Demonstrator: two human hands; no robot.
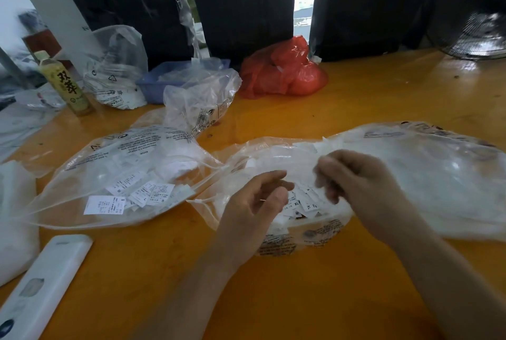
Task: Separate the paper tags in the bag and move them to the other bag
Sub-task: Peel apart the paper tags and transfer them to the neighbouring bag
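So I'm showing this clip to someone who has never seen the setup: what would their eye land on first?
Probably the glossy orange table, and on it the crumpled red plastic bag at the far edge. Next, the two bare hands in the middle: left hand and right hand over the mouth of a clear plastic bag of small white paper size tags. A second clear tag bag lies to the left.

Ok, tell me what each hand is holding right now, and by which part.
Both hands sit at the mouth of the clear bag over the paper tags. The fingers are blurred, so a hold cannot be told.
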